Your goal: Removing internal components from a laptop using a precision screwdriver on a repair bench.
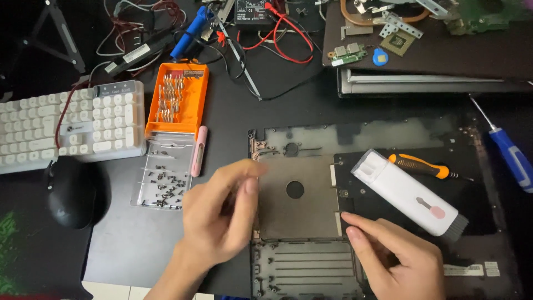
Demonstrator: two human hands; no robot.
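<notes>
Head view. The left hand hovers over the left edge of the opened laptop base, which lies flat at the middle of the dark worktop. Its thumb and forefinger are drawn together at the tips; motion blur hides whether a screw sits between them, so I cannot tell. The right hand rests on the base, forefinger extended flat against the inner frame, the other fingers loosely curled and holding nothing.

Step in hand, as judged: disassembly of the base, at the stage of lifting small fasteners from the left hinge area. The next move would call for a steady pinch and a short carry to the clear screw tray, just left of the base.

Surroundings: an orange bit case adjoins the tray, with a pink tool beside it. A white cleaning kit and an orange-handled screwdriver lie on the base itself, close to the right hand, and crowd that side. A blue screwdriver, white keyboard, black mouse and tangled cables stand well apart.
</notes>
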